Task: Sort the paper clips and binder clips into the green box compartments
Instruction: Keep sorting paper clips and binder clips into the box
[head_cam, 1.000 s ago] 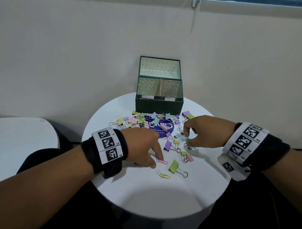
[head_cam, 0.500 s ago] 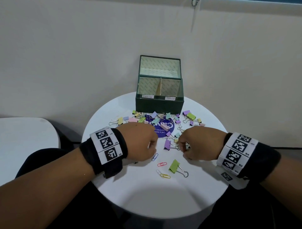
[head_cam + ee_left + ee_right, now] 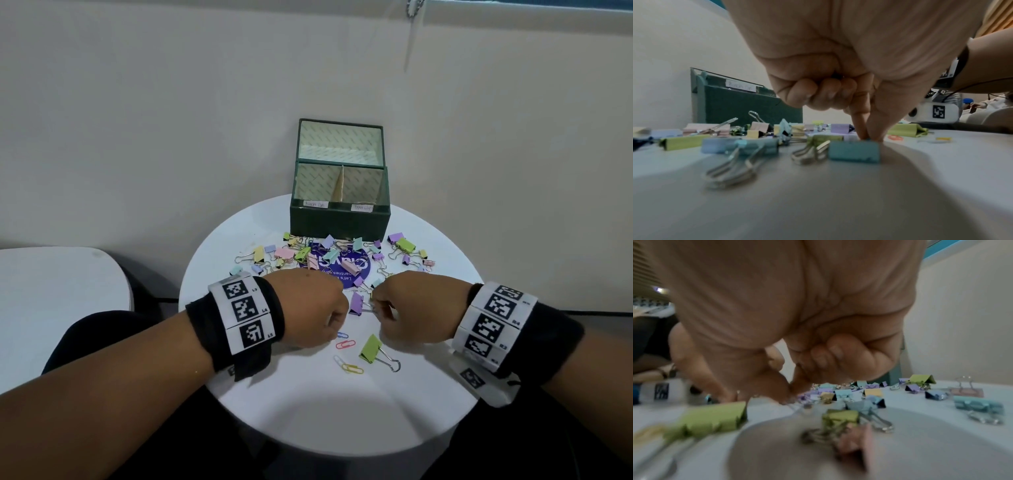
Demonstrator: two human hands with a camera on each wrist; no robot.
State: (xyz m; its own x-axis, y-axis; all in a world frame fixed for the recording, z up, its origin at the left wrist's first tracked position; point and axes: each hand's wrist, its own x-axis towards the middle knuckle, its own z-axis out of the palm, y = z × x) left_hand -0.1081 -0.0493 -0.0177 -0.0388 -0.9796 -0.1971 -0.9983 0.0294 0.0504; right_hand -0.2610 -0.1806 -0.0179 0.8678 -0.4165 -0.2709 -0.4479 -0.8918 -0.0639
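The left hand pinches a blue clip; the right hand pinches a purple clip's wire. Next, lift them to the box.

Round white table; purple sticker on top; second table left.

The head view looks forward and down from above, taking in the whole round worktop and the green box beyond the fingers. Each wrist view sits low, just behind its own fingers, nearly level with the worktop, facing the box. All three views share the scattered clips around the fingers.
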